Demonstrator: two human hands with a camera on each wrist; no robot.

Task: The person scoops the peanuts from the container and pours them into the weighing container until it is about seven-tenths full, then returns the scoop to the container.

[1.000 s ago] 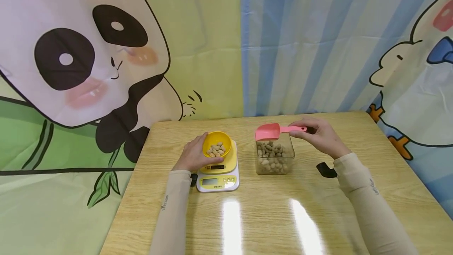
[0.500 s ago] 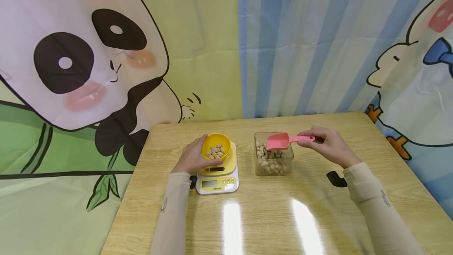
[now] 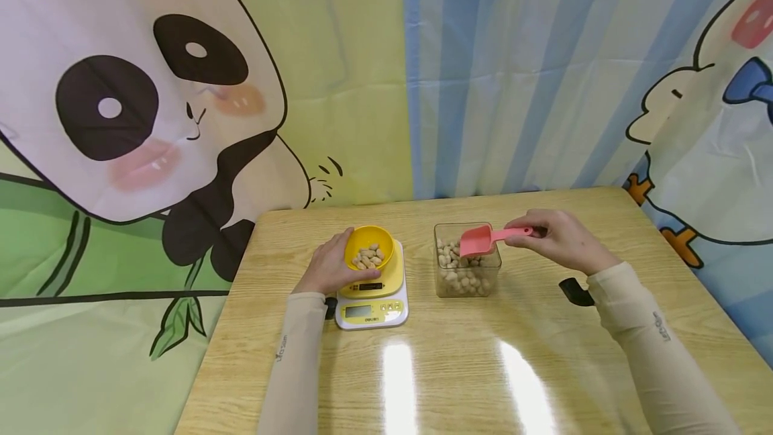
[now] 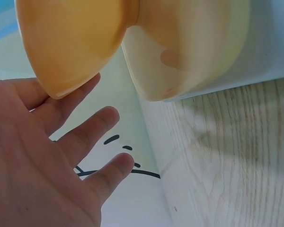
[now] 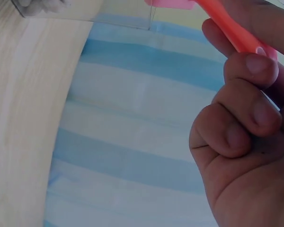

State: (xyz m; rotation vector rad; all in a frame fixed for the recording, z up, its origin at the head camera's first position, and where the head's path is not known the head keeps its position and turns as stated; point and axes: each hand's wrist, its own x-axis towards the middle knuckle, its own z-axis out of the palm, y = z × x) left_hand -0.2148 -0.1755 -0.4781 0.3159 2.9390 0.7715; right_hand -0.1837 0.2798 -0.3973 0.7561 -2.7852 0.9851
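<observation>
My left hand holds a yellow bowl between its thumb and fingers. In the left wrist view the bowl meets the upper fingers, while the other fingers spread free. Several pale nuts lie in the bowl, which is on a yellow-and-white kitchen scale. My right hand pinches the handle of a pink scoop, its head tilted down at the opening of a clear square container of similar nuts. In the right wrist view the other fingers curl into the palm.
The wooden table ends at a printed curtain behind it. A black wrist-worn piece sits below my right wrist. The scale's display faces me; its reading is too small to tell.
My right hand has moved right and lowered the scoop from above the container's far left to its opening, tilting the head down. The left hand stays at the bowl.
</observation>
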